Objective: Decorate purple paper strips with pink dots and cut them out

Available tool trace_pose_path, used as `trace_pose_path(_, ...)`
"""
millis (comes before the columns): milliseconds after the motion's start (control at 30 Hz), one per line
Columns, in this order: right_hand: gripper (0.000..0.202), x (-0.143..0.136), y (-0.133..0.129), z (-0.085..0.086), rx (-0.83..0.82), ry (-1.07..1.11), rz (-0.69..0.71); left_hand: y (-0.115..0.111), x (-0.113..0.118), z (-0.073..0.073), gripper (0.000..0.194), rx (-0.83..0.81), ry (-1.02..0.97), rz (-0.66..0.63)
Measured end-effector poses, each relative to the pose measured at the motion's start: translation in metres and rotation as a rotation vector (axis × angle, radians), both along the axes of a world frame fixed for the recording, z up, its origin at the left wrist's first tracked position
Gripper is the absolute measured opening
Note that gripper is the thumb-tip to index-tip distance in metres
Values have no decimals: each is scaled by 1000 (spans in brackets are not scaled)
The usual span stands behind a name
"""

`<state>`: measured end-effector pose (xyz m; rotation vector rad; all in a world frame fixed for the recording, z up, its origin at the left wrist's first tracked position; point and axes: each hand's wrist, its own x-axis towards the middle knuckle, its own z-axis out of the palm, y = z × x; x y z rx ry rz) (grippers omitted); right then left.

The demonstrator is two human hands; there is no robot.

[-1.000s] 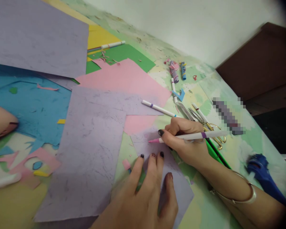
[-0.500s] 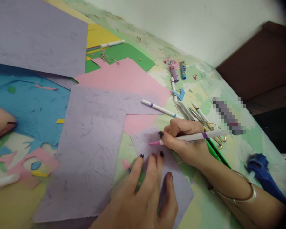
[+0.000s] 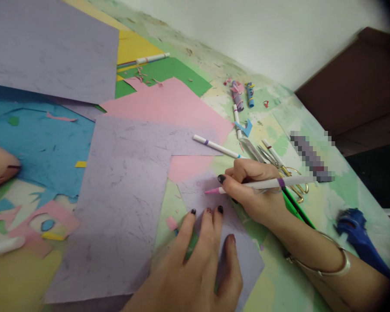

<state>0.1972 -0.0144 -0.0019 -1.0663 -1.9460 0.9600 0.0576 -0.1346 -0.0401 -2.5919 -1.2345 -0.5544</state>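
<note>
My right hand (image 3: 255, 186) grips a white marker (image 3: 266, 184) with a pink tip and a purple band. Its tip is at the surface of a small purple paper (image 3: 240, 255), beside faint pink marks; whether it touches I cannot tell. Fingers spread, my left hand (image 3: 198, 255) lies flat across that same paper. Left of it is a larger purple sheet (image 3: 117, 216), and pink paper (image 3: 169, 104) shows behind. Just beyond my right hand are gold-handled scissors (image 3: 292, 180) and a second white marker (image 3: 216, 146).
Blue paper (image 3: 45, 143) and cut scraps (image 3: 48, 225) lie at the left, near part of another person's arm or hand (image 3: 1, 164). A blue glue gun (image 3: 360, 238) rests at the right. Two small paper rolls (image 3: 250, 95) stand farther back, near the wall (image 3: 247, 39).
The marker tip has shifted very slightly right and up, with my right hand moving along. My left hand stays in place on the purple paper.
</note>
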Motion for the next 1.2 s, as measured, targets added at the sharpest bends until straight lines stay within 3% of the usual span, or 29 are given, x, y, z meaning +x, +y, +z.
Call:
trace_pose_path(500, 37, 2, -1, -2, -28, 23, 66, 0, 0, 0, 34, -9, 10, 2)
trace_pose_path(900, 37, 0, 0, 2, 58, -44, 0, 0, 0, 1, 32, -8, 3, 6)
trace_pose_path(1200, 36, 0, 0, 0, -3, 11, 29, 0, 0, 2, 32, -9, -4, 9)
